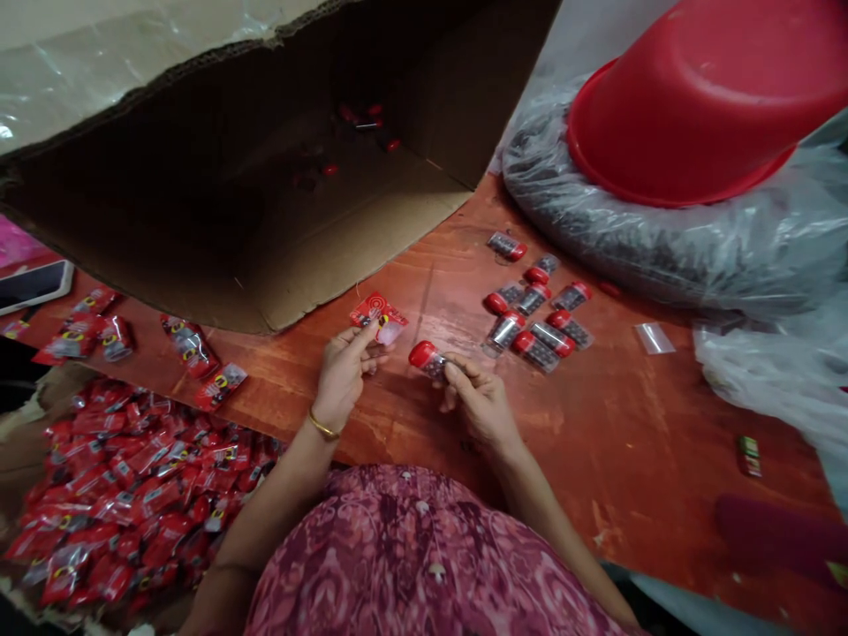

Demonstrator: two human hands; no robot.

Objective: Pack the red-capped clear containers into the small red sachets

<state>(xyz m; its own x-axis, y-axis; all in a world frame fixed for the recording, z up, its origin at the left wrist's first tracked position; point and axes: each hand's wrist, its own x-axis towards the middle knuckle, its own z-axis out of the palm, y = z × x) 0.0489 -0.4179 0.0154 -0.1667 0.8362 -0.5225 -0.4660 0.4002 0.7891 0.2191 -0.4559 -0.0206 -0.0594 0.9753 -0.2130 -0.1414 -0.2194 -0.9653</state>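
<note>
Between the thumb and fingers of my left hand (pixel 345 371) is a small red printed packet (pixel 381 318) with a clear lower part. My right hand (pixel 478 397) grips a clear tube with a red cap (pixel 427 359), filled with small dark balls. The tube is tilted, its cap pointing left toward the packet, and the two are apart. Just beyond my right hand lies a loose cluster of similar red-capped tubes (pixel 532 299) on the reddish wooden table (pixel 636 424).
A large cardboard box (pixel 371 234) lies open toward me, a few red-capped pieces inside. Filled red packets (pixel 146 486) heap in a carton at lower left; several more lie on the table edge near a phone (pixel 36 284). A red tub (pixel 689 97) rests on a plastic-wrapped bundle (pixel 596 247).
</note>
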